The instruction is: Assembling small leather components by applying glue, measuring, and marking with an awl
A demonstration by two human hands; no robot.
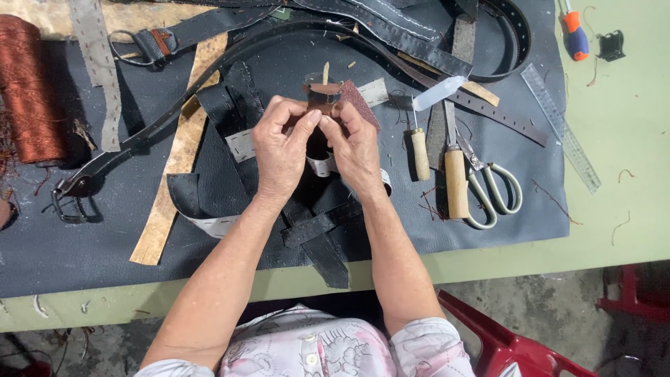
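My left hand and my right hand meet above a dark leather sheet, both pinching a small brown leather piece with a dark band around it. The fingertips of both hands touch at the piece. Black leather straps lie crossed under my hands and wrists. A maroon scrap pokes out beside my right fingers.
Two wooden-handled tools and scissors lie to the right. A clear ruler and an orange-handled screwdriver sit far right. A copper thread spool stands at left. Black belts and tan strips spread across the back and left.
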